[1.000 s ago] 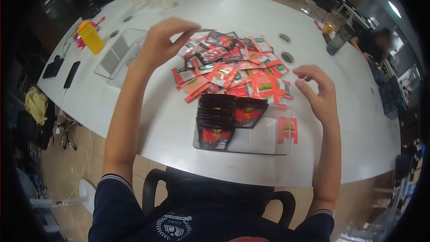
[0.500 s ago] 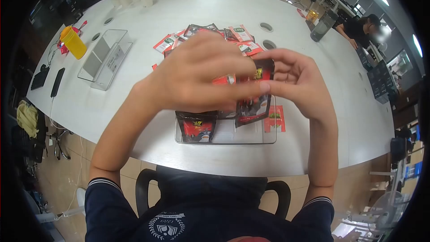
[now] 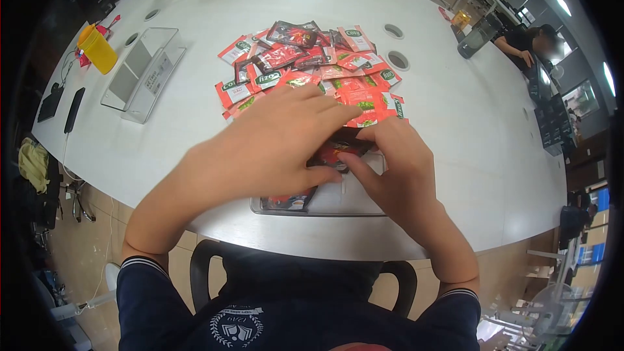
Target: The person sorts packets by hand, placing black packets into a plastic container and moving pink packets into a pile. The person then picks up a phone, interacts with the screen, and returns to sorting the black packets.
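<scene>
Hands lowered, black sachet [image 3: 335, 151] held, label unclear

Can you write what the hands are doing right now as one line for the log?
left hand: on dark packet | right hand: pinching same packet | place: over clear tray | behind: pile of red packets

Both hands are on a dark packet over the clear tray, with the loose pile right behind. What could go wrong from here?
1. The left hand and right hand crowd the dark packet over the clear tray, so it may land crooked on the packets already inside.
2. The pile of red packets lies just beyond the fingers, so a knuckle could drag some into the tray.
3. The tray sits near the table edge and a push could slide it off.
</scene>
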`<control>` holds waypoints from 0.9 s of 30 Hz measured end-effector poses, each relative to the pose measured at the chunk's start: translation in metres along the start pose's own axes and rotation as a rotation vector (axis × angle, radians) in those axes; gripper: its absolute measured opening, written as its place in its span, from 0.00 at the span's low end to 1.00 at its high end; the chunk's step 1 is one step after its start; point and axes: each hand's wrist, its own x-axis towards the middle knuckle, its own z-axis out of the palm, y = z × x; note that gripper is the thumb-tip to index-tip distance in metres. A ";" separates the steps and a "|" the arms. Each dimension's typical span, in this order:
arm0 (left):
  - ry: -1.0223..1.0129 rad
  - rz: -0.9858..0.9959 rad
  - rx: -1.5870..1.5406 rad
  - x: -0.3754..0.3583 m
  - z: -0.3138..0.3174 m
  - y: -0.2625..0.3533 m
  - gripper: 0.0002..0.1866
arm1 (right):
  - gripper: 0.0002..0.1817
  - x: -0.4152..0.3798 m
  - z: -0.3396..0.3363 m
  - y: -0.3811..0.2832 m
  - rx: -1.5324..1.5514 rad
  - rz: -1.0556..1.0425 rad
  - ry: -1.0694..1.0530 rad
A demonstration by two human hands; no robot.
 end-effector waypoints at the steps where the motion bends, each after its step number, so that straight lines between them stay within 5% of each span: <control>1: -0.006 -0.032 0.029 0.000 0.003 0.005 0.40 | 0.18 0.000 0.000 -0.001 -0.026 -0.006 -0.005; 11: -0.208 -0.148 0.109 0.007 -0.012 0.019 0.39 | 0.25 0.000 -0.005 -0.009 -0.079 0.051 -0.106; 27: -0.074 -0.277 0.137 -0.001 -0.054 -0.022 0.47 | 0.38 0.001 -0.002 0.002 -0.007 0.045 -0.079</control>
